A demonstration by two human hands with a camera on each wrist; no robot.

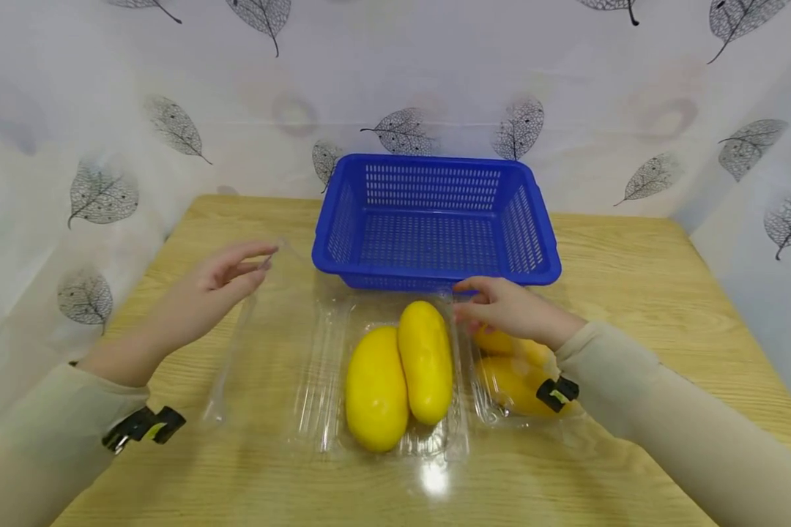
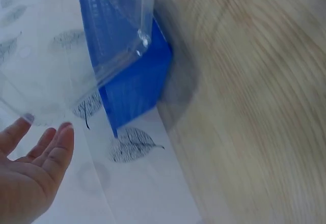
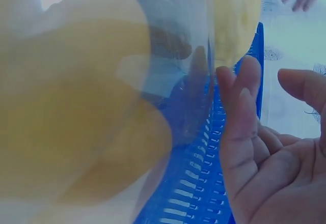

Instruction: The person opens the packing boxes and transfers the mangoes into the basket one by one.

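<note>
A clear plastic clamshell box stands with its lid raised and holds two long yellow fruits. My left hand touches the outer edge of the lid with its fingertips, thumb and fingers spread apart. Close by the box's far right corner is my right hand, thumb well away from the fingers in the right wrist view. Beneath and beside that hand lies a second clear box with several yellow fruits inside, partly hidden by the hand and wrist.
A blue slotted plastic basket stands behind the open box, its near rim close to it. The wooden table is backed by a pale sheet with a leaf print, which also hangs at both sides.
</note>
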